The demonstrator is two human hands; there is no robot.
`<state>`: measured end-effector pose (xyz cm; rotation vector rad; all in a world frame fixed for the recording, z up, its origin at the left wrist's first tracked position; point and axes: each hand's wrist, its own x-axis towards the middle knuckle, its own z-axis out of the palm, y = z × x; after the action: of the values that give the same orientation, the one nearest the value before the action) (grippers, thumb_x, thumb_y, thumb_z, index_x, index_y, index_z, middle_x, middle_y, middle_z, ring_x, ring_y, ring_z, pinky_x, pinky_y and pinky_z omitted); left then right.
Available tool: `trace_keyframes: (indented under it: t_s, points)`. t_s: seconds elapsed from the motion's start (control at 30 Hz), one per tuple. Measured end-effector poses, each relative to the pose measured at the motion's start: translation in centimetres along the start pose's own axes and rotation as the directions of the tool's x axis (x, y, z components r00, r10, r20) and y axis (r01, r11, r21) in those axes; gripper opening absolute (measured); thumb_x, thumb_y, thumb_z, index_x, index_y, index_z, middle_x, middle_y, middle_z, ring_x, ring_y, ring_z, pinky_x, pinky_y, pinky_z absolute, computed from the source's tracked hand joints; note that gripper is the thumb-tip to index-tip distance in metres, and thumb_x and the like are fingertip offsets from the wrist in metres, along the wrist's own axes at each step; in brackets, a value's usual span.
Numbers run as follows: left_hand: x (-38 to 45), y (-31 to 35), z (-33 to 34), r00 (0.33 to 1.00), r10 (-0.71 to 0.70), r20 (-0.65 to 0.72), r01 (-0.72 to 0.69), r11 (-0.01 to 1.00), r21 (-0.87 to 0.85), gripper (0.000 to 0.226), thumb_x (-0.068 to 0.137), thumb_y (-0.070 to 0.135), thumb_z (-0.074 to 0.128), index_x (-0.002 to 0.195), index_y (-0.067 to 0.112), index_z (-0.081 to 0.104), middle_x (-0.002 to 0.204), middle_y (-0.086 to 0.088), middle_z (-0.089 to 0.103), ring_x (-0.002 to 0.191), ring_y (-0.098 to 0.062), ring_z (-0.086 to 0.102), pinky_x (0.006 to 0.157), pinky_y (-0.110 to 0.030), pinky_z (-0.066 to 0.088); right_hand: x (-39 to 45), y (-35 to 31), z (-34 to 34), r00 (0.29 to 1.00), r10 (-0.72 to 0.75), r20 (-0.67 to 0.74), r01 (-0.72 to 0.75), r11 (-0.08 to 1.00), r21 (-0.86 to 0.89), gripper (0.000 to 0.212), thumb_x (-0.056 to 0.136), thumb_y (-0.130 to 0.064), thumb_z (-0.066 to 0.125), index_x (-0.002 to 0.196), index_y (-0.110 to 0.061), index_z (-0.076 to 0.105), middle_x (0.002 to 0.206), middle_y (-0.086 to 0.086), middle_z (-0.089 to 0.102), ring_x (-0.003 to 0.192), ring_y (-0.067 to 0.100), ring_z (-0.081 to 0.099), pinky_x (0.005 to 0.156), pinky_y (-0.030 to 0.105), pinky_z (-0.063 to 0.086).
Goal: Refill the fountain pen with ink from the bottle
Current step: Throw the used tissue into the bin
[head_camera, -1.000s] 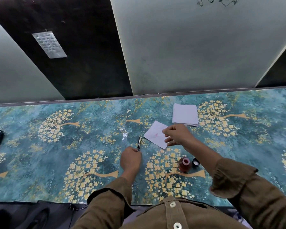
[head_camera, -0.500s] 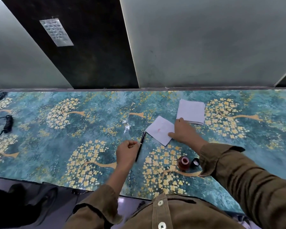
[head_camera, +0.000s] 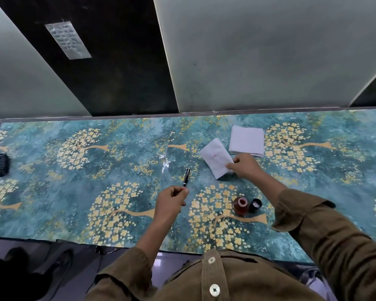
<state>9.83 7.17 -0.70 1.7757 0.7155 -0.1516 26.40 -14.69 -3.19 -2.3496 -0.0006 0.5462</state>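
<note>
- While the left hand (head_camera: pixel 172 200) curls its fingers round the near end of the fountain pen (head_camera: pixel 186 177), the pen's black barrel juts away from the person, over the surface (head_camera: pixel 52 192); whether its far tip touches the cloth cannot be told.
- The left grip is a closed fist on the pen, thumb laid along the top.
- The right hand (head_camera: pixel 243 166) pinches the near corner of a loose white paper (head_camera: pixel 216 157), which bears a faint pink stain and is lifted at that corner.
- The right grip is narrow, fingers bent onto the sheet's edge.
- The ink bottle (head_camera: pixel 241 205) stands upright and uncapped on the surface, between the two forearms and nearer the right one; its body is reddish-brown and its mouth shows pink.
- The black cap (head_camera: pixel 256 204) lies just beside the bottle on its right, inner side up.
- A stack of white sheets (head_camera: pixel 246 141) lies beyond the right hand, near the far edge, close to the loose paper but apart from it.
- The surface wears a teal covering patterned with yellow blossom trees.
- A black coiled cable (head_camera: pixel 3 165) lies at the far left of the surface.
- Both arms wear olive-brown sleeves, and the buttoned shirt front fills the bottom of the view.
</note>
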Motion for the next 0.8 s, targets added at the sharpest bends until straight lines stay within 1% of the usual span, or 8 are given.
trace_keyframes:
  t_s: [0.17, 0.27, 0.37, 0.47, 0.53, 0.67, 0.73, 0.8]
  points:
    - [0.4, 2.8, 1.2, 0.994, 0.060, 0.086, -0.054, 0.996, -0.077, 0.011, 0.095, 0.031, 0.065, 0.095, 0.021, 0.068, 0.089, -0.006, 0.069, 0.066, -0.010, 0.061, 0.057, -0.024, 0.050, -4.5, -1.0, -1.6, 0.999, 0.015, -0.048, 0.000, 0.953, 0.302, 0.045, 0.087, -0.022, 0.073, 0.057, -0.015, 0.040, 0.055, 0.004, 0.039, 0.056, 0.022, 0.041, 0.061, 0.038, 0.042]
    - [0.7, 5.0, 2.0, 0.982, 0.086, 0.170, -0.057, 0.984, -0.166, 0.030, 0.093, 0.044, 0.065, 0.104, 0.016, 0.067, 0.108, -0.006, 0.069, 0.094, -0.017, 0.068, 0.071, -0.031, 0.061, -8.2, -2.7, -2.3, 0.998, 0.016, -0.054, 0.013, 0.870, 0.492, 0.024, 0.089, -0.021, 0.073, 0.071, -0.009, 0.062, 0.074, 0.008, 0.063, 0.071, 0.020, 0.063, 0.070, 0.040, 0.057]
    - [0.8, 6.7, 1.9, 0.960, 0.101, 0.259, -0.028, 0.962, -0.270, 0.042, 0.091, 0.049, 0.064, 0.108, 0.012, 0.067, 0.118, -0.011, 0.067, 0.108, -0.027, 0.065, 0.080, -0.040, 0.062, -11.6, -4.5, -2.1, 0.999, 0.008, -0.038, 0.017, 0.805, 0.593, 0.015, 0.090, -0.019, 0.072, 0.082, -0.007, 0.067, 0.081, 0.008, 0.068, 0.080, 0.020, 0.069, 0.074, 0.040, 0.060]
    - [0.6, 7.7, 1.2, 0.950, 0.149, 0.276, -0.040, 0.930, -0.365, 0.029, 0.092, 0.031, 0.069, 0.105, 0.005, 0.072, 0.108, -0.017, 0.073, 0.098, -0.032, 0.068, 0.082, -0.047, 0.059, -14.3, -5.6, -1.4, 1.000, 0.021, 0.019, -0.028, 0.767, 0.642, 0.013, 0.091, -0.014, 0.071, 0.088, -0.002, 0.065, 0.079, 0.007, 0.066, 0.076, 0.019, 0.067, 0.069, 0.035, 0.056]
    - [0.2, 7.8, 0.4, 0.939, 0.176, 0.296, -0.048, 0.918, -0.393, 0.024, 0.091, 0.019, 0.070, 0.105, 0.000, 0.073, 0.099, -0.015, 0.076, 0.088, -0.027, 0.071, 0.080, -0.043, 0.060, -15.7, -5.8, -0.9, 0.998, 0.026, 0.050, -0.053, 0.731, 0.681, 0.019, 0.091, -0.016, 0.070, 0.098, 0.001, 0.064, 0.083, 0.008, 0.068, 0.078, 0.021, 0.068, 0.069, 0.035, 0.054]
    - [-1.2, 6.5, -0.9, 0.902, 0.168, 0.398, -0.025, 0.940, -0.340, 0.019, 0.091, 0.014, 0.069, 0.099, -0.002, 0.074, 0.082, -0.005, 0.077, 0.069, -0.016, 0.070, 0.054, -0.024, 0.056, -17.9, -5.6, 0.6, 0.989, 0.115, 0.094, -0.141, 0.526, 0.838, 0.033, 0.095, -0.029, 0.065, 0.116, -0.003, 0.062, 0.107, 0.012, 0.069, 0.091, 0.032, 0.071, 0.060, 0.033, 0.059]
    - [-2.0, 5.2, -1.2, 0.878, 0.145, 0.456, -0.014, 0.960, -0.279, 0.016, 0.091, 0.013, 0.068, 0.098, -0.001, 0.073, 0.075, -0.001, 0.076, 0.061, -0.013, 0.069, 0.047, -0.020, 0.050, -18.8, -4.9, 2.0, 0.978, 0.174, 0.117, -0.178, 0.395, 0.901, 0.037, 0.095, -0.027, 0.065, 0.120, -0.001, 0.062, 0.117, 0.017, 0.070, 0.107, 0.039, 0.068, 0.075, 0.048, 0.062]
    - [-2.3, 3.7, -1.4, 0.860, 0.119, 0.496, -0.002, 0.973, -0.230, 0.015, 0.090, 0.014, 0.069, 0.099, 0.002, 0.074, 0.082, -0.003, 0.078, 0.070, -0.019, 0.071, 0.053, -0.025, 0.054, -19.8, -4.2, 3.4, 0.971, 0.215, 0.100, -0.176, 0.372, 0.911, 0.033, 0.093, -0.016, 0.066, 0.122, -0.002, 0.063, 0.118, 0.018, 0.071, 0.106, 0.037, 0.069, 0.085, 0.054, 0.058]
